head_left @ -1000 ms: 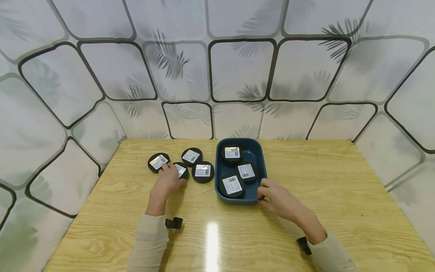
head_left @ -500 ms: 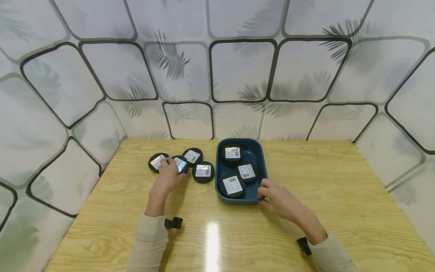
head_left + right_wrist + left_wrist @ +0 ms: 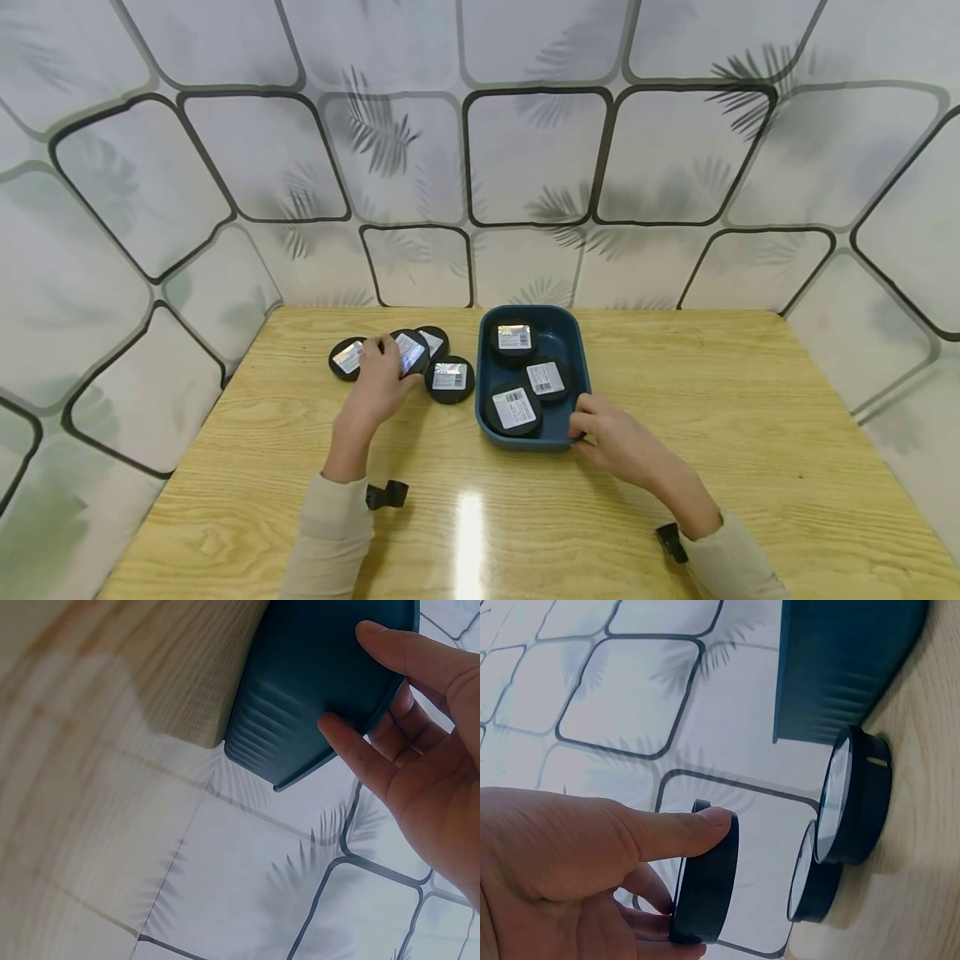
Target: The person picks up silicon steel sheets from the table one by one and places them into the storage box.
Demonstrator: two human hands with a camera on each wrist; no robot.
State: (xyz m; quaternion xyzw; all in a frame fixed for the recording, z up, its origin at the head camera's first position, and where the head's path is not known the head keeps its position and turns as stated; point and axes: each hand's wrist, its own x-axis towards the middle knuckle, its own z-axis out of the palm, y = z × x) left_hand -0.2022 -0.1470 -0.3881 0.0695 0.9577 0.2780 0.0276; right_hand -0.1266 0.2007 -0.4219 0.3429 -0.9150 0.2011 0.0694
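Note:
My left hand (image 3: 378, 383) pinches a round black flat container (image 3: 709, 881) with a shiny label by its edges, thumb on one side and fingers on the other. In the left wrist view this container is held up off the table. My right hand (image 3: 615, 437) grips the near right corner of a dark blue plastic bin (image 3: 555, 425), its fingers over the rim. Inside the bin lie three similar black containers, one at the back (image 3: 513, 340), one in the middle (image 3: 546, 379) and one at the front left (image 3: 513, 410), labels up.
On the wooden table (image 3: 675, 383), left of the bin, are three more black containers: a far left one (image 3: 347, 360), a near right one (image 3: 450, 380) and a back one (image 3: 437, 340) partly covered by the held one. A patterned wall covering (image 3: 540, 158) stands behind the table.
The left hand has lifted the black container off the table and moved it slightly right and away, over the back container. The right hand and the bin have stayed put.

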